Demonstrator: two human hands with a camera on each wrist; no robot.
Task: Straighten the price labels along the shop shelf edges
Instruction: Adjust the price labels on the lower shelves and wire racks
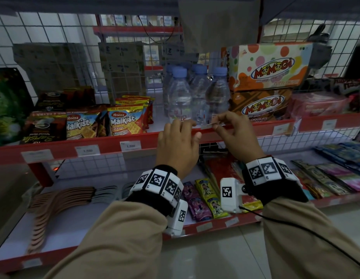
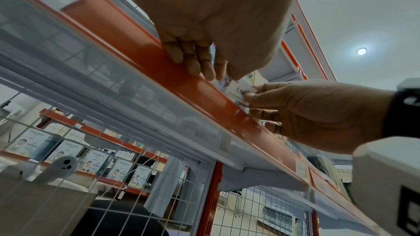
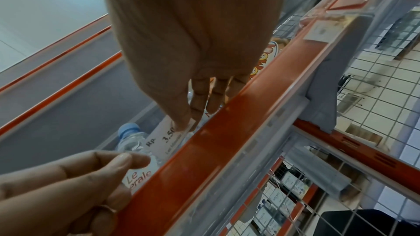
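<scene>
Both hands are working at the red metal shelf edge [image 1: 114, 144]: the right hand [image 1: 238, 135] is pinching a small white paper price label [image 3: 164, 138] between thumb and fingertips just above that edge, while the left hand [image 1: 178, 147] is resting loosely curled against the edge beside it, holding nothing. Its printed price is partly covered by the thumb, reading only "3.5". Three other white labels [image 1: 130, 146] are sitting in the edge strip left of the hands, their print blurred. Clear plastic water bottles [image 1: 180, 93] are standing behind the edge, their count unclear. White wire mesh is backing the shelf.
</scene>
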